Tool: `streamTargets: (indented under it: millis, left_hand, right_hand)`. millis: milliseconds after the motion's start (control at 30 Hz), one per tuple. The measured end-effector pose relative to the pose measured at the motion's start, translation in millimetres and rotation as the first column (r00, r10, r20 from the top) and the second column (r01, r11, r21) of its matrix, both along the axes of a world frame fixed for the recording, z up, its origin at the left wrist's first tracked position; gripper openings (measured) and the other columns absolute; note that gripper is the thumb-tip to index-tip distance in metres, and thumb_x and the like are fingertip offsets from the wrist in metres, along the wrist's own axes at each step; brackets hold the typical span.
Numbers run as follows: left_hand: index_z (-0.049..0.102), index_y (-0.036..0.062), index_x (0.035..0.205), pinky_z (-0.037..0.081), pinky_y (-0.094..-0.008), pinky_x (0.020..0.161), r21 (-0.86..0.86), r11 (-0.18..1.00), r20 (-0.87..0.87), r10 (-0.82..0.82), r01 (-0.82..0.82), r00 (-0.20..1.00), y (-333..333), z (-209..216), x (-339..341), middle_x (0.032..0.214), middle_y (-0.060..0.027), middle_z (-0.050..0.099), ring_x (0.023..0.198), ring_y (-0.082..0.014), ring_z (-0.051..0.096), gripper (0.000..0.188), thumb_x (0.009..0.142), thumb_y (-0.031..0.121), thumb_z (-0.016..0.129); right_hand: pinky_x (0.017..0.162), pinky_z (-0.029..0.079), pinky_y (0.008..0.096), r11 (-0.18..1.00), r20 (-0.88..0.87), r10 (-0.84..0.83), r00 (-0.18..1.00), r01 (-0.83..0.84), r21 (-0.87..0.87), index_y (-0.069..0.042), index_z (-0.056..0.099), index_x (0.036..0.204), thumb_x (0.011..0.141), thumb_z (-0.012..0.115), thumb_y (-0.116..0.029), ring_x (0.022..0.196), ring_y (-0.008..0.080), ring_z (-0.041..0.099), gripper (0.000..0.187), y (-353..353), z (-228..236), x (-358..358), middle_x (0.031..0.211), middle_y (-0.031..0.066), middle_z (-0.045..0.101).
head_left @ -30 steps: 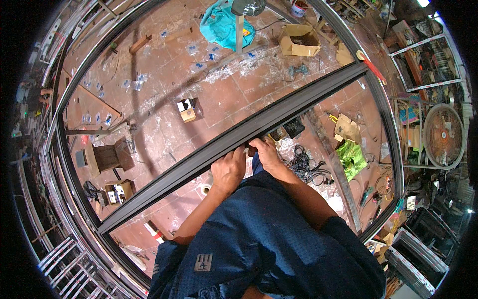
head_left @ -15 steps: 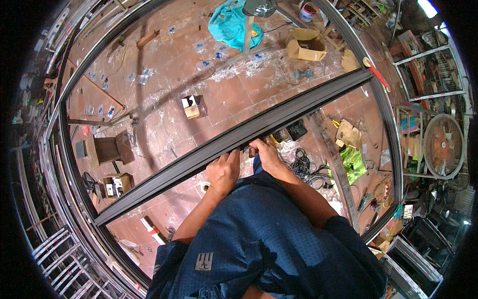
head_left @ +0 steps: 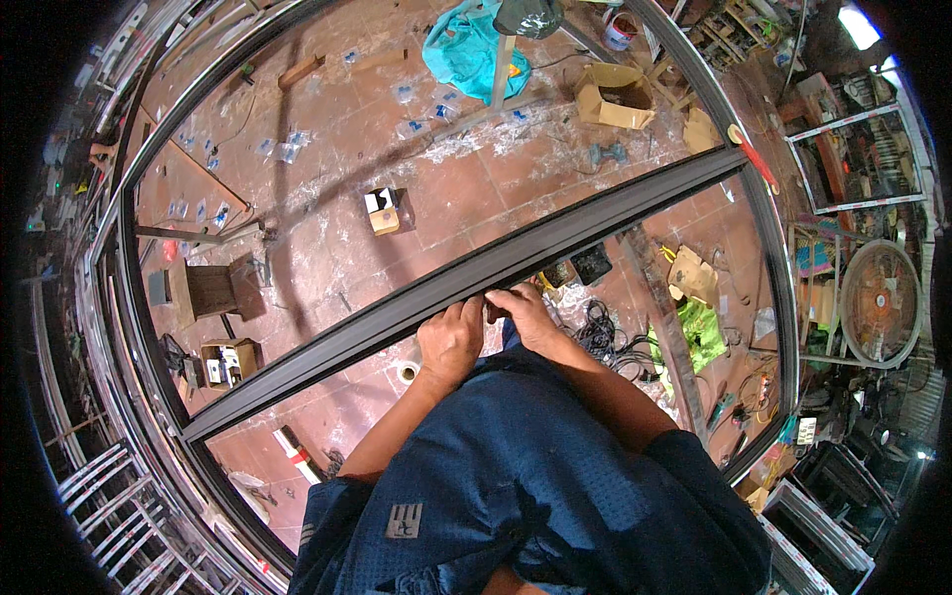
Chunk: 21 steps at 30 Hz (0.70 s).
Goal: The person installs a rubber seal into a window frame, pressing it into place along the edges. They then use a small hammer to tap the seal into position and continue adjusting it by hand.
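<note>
A long dark grey crossbar runs slantwise across a large dark metal frame, from lower left to upper right. My left hand is closed against the near edge of this bar, knuckles up and fingertips tucked out of sight. Right beside it my right hand is closed too, its thumb and forefinger pinched together at the same edge. The two hands almost touch. Whatever is between the fingertips is too small and hidden to make out.
Beneath the frame, the tiled floor holds a small open box, a turquoise bag, a cardboard carton, coiled black cables and bright green cloth. A red-handled tool rests on the frame's right side. A round fan stands beyond.
Both hands have shifted slightly at the bar's near edge, the right one drawing closer to the left. The view has tilted a little.
</note>
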<state>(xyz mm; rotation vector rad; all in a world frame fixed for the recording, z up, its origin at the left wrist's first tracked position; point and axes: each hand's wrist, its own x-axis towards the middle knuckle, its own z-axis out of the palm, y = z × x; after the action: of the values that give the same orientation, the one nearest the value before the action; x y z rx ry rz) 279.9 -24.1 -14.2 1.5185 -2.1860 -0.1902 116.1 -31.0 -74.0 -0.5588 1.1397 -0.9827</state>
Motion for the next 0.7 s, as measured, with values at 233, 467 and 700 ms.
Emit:
streamTargets:
  millis: [233,467,700]
  left_hand:
    - [0.073,0.0101,0.113,0.060,-0.0443,0.063,0.292,0.956,-0.004,-0.034,0.033,0.999,2,47,4,0.094,-0.0114,0.076,0.073,-0.0332,0.074,0.025,0.090,0.020,0.077]
    - [0.067,0.0063,0.126,0.053,-0.0453,0.097,0.195,0.904,-0.116,-0.363,0.380,0.924,5,35,23,0.140,-0.0141,0.063,0.119,-0.0342,0.063,0.045,0.086,0.020,0.081]
    - [0.065,0.0082,0.125,0.047,-0.0462,0.099,0.110,0.876,0.110,-0.479,0.469,0.871,8,14,32,0.154,-0.0125,0.054,0.130,-0.0314,0.056,0.041,0.089,0.027,0.076]
  right_hand:
    - [0.064,0.051,0.0323,0.911,-0.515,-0.082,0.853,-0.146,-0.386,-0.001,0.074,0.083,0.094,0.069,-0.025,0.068,0.0166,0.065,0.027,6,-4,0,0.075,0.0052,0.070]
    - [0.063,0.052,0.0331,0.996,-0.307,-0.083,0.948,0.068,-0.057,-0.001,0.074,0.084,0.092,0.070,-0.022,0.067,0.0170,0.066,0.023,0,26,7,0.075,0.0054,0.070]
    - [0.067,0.049,0.0336,0.996,-0.145,-0.078,0.986,0.071,-0.047,-0.003,0.069,0.078,0.088,0.074,-0.025,0.066,0.0170,0.060,0.024,-7,6,-14,0.070,0.0044,0.064]
